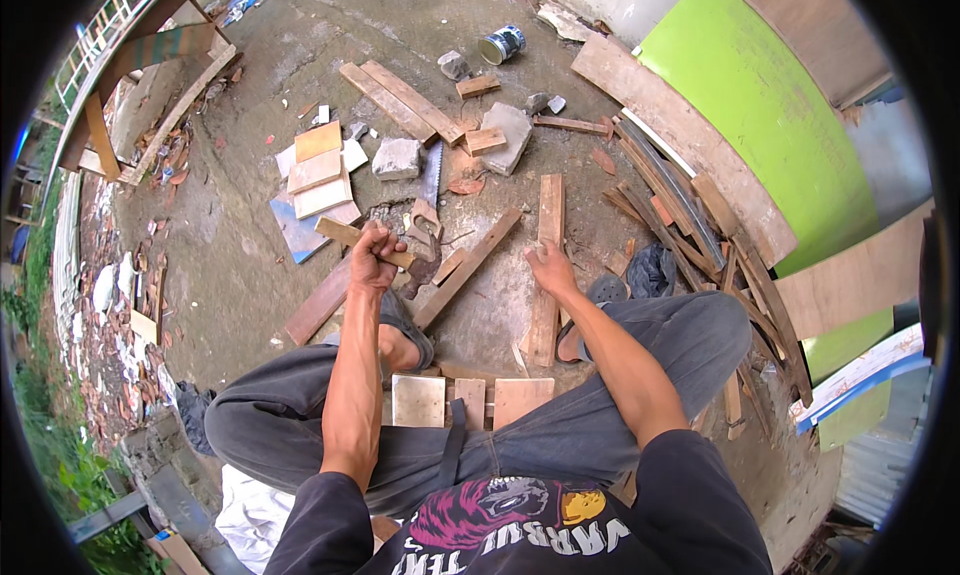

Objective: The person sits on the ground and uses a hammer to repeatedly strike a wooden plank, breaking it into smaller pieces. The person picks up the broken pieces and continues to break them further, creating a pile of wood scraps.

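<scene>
Wood is scattering across a bare concrete floor [240,265] in front of a person who is sitting low with knees spread wide, seen from above. The left hand [372,258] is closing in a fist around a short wooden strip [362,239], holding it just off the ground; the strip's long axis is running from upper left to lower right across the fist. The right hand [549,268] is pressing down flat, fingers together, on a long plank [547,265] that is lying nearly straight away from the body, reaching from beside the right foot toward the far debris. The two hands are staying well apart, with a slanted batten [468,267] lying between them. Just beyond the left hand a handsaw [428,207] is resting on the ground, blade pointing away, its handle nearest the left fist, so the left hand is clearly the closer one to it. Farther off, pale square offcuts [322,175], grey stone blocks [397,159] and a tin can [501,45] are sitting among more boards.
</scene>
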Demonstrator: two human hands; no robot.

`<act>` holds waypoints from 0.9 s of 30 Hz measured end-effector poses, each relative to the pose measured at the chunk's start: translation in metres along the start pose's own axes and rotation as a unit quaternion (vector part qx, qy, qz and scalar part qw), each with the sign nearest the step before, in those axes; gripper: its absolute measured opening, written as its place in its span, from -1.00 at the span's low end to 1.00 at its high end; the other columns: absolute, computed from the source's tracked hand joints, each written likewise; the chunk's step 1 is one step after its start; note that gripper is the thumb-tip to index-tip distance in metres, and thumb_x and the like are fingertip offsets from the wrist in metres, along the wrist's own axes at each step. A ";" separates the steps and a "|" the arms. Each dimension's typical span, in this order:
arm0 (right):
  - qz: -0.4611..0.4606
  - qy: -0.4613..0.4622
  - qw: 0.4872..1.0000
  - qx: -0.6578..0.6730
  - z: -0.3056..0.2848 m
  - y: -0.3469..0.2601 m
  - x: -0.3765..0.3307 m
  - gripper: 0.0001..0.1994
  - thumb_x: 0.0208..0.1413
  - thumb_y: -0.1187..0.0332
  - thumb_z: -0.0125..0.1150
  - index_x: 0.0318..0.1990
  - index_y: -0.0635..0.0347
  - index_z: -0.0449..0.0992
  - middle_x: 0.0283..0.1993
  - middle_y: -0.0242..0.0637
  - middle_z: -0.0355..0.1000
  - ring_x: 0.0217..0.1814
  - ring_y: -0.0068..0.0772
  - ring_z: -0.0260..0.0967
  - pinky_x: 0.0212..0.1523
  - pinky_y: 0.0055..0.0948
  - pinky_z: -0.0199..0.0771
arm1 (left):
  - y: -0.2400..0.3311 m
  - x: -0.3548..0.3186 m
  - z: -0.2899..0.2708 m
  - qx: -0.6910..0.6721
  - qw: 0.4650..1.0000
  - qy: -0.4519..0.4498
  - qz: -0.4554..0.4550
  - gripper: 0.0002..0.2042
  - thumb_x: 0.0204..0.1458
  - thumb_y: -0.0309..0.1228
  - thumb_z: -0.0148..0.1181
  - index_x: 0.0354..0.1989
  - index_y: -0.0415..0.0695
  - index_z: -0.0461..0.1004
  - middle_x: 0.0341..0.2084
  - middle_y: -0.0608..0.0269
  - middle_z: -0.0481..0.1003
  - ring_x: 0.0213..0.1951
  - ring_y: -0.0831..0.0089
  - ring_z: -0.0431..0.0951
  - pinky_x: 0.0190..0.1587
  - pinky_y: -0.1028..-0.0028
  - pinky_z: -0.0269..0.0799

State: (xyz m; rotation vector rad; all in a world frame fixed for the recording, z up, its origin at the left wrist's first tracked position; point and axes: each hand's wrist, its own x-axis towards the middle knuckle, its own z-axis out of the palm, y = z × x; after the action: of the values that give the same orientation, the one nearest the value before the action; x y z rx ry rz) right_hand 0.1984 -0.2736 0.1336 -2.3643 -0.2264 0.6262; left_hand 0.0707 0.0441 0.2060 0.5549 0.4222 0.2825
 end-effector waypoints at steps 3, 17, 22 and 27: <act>-0.058 -0.102 0.975 0.187 -0.008 -0.081 -0.012 -0.34 0.15 -0.07 0.14 0.30 0.14 0.24 0.15 0.09 0.40 0.19 0.10 0.36 0.15 -0.17 0.37 | -0.001 -0.004 -0.002 0.002 1.000 0.003 -0.004 -0.66 -0.03 -0.53 0.14 -0.70 0.07 0.13 -0.78 0.54 0.03 -0.66 0.60 0.14 -0.36 0.42 0.31; -0.251 -0.059 0.965 -0.035 0.001 -0.091 -0.042 -0.78 0.16 0.27 0.10 -0.22 0.16 0.61 -0.28 0.00 0.54 -0.20 0.13 0.48 -0.16 -0.05 0.46 | -0.042 -0.018 -0.008 0.057 0.965 0.113 -0.232 -0.75 -0.02 -0.52 0.12 -0.65 0.03 0.22 -0.77 0.57 0.09 -0.72 0.65 0.15 -0.51 0.45 0.31; -0.105 -0.209 0.968 -0.090 -0.006 -0.084 -0.015 -0.74 0.14 0.24 0.14 -0.18 0.23 0.59 -0.28 -0.01 0.56 -0.27 -0.06 0.53 -0.33 -0.15 0.50 | -0.066 -0.018 -0.012 0.114 0.942 0.181 -0.258 -0.80 -0.02 -0.51 0.15 -0.59 -0.02 0.27 -0.76 0.53 0.09 -0.73 0.62 0.13 -0.56 0.43 0.30; -0.056 -0.150 0.936 0.315 -0.015 -0.119 -0.001 -0.51 0.14 0.11 0.23 0.08 0.32 0.44 -0.16 -0.10 0.56 -0.34 -0.48 0.51 -0.57 -0.46 0.48 | -0.070 -0.017 -0.026 0.135 0.938 0.216 -0.234 -0.85 -0.02 -0.50 0.16 -0.55 -0.06 0.31 -0.75 0.48 0.12 -0.70 0.57 0.17 -0.58 0.44 0.29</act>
State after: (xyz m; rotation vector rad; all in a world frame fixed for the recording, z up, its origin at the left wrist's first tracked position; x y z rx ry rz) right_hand 0.2051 -0.1919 0.2218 -1.6267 -0.2469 0.8552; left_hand 0.0542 -0.0073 0.1523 0.6419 1.0127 -0.1225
